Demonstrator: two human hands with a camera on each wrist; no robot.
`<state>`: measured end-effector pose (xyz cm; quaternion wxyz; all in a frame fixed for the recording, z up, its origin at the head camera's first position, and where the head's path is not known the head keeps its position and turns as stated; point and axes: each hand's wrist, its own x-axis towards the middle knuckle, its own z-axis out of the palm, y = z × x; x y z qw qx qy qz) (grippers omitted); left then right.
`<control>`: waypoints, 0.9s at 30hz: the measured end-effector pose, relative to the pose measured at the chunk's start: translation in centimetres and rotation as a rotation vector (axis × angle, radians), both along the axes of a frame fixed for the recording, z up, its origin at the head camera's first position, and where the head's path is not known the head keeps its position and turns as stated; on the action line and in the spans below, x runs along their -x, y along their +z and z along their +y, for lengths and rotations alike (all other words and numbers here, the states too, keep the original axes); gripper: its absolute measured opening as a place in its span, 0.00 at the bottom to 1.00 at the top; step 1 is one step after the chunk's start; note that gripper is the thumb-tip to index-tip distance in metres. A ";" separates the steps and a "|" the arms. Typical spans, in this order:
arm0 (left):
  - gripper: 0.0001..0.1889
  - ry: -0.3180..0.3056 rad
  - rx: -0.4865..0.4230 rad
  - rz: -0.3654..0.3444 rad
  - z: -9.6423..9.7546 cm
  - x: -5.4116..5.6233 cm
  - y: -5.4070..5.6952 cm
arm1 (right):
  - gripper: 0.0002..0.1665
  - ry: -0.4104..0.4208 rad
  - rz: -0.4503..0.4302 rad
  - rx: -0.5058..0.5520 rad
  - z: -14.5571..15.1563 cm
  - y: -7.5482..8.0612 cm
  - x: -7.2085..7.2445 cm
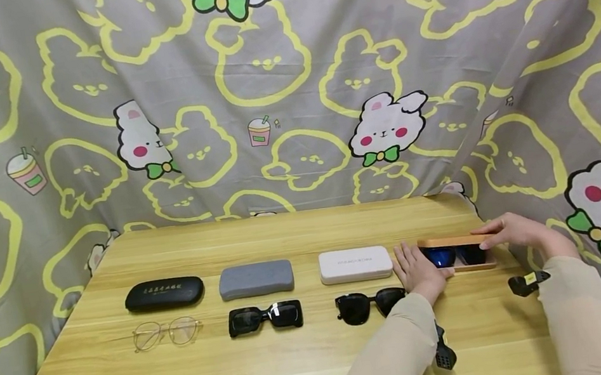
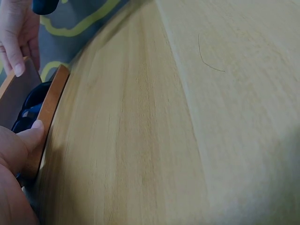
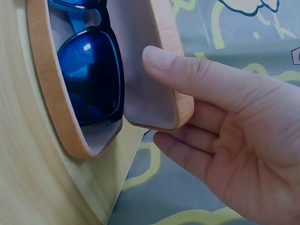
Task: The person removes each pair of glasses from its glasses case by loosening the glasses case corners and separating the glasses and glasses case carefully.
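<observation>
At the table's right end, an orange-brown glasses case (image 1: 475, 266) lies with its lid (image 3: 143, 89) raised. Folded sunglasses (image 3: 89, 77) with blue lenses sit in its grey-lined base. My left hand (image 1: 421, 270) holds the case's left end, its thumb (image 2: 32, 136) over the front wall and its other fingers stretched along the left side. Those fingers are outside the left wrist view. My right hand (image 1: 520, 235) pinches the lid's right end, thumb on the inner lining and fingers behind the outer side.
Left of my hands stand a white case (image 1: 355, 264), a grey-blue case (image 1: 256, 279) and a black case (image 1: 164, 294). Before them lie black sunglasses (image 1: 355, 309), thick-framed black sunglasses (image 1: 265, 317) and thin-rimmed glasses (image 1: 167, 333). A patterned curtain (image 1: 286, 87) surrounds the wooden table.
</observation>
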<state>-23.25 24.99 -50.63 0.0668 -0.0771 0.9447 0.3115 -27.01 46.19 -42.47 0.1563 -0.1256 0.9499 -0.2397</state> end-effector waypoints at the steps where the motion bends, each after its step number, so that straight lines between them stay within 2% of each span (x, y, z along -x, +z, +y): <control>1: 0.49 -0.002 0.001 -0.003 0.0 0.0 0.0 | 0.29 -0.002 -0.002 0.002 0.0 0.0 0.0; 5: 0.49 0.001 0.003 -0.007 -0.1 -0.2 0.3 | 0.29 0.002 0.007 0.004 0.0 -0.1 -0.3; 12: 0.49 0.001 0.017 -0.010 -0.2 -0.3 0.5 | 0.29 -0.030 0.080 -0.031 -0.5 -0.2 -0.9; 18: 0.50 0.001 0.023 -0.014 0.0 -0.1 0.2 | 0.36 -0.069 0.134 -0.040 -1.0 -0.1 -1.2; 27: 0.49 0.006 -0.015 0.000 0.0 0.2 0.0 | 0.44 -0.115 0.096 -0.003 -1.5 -0.2 -1.5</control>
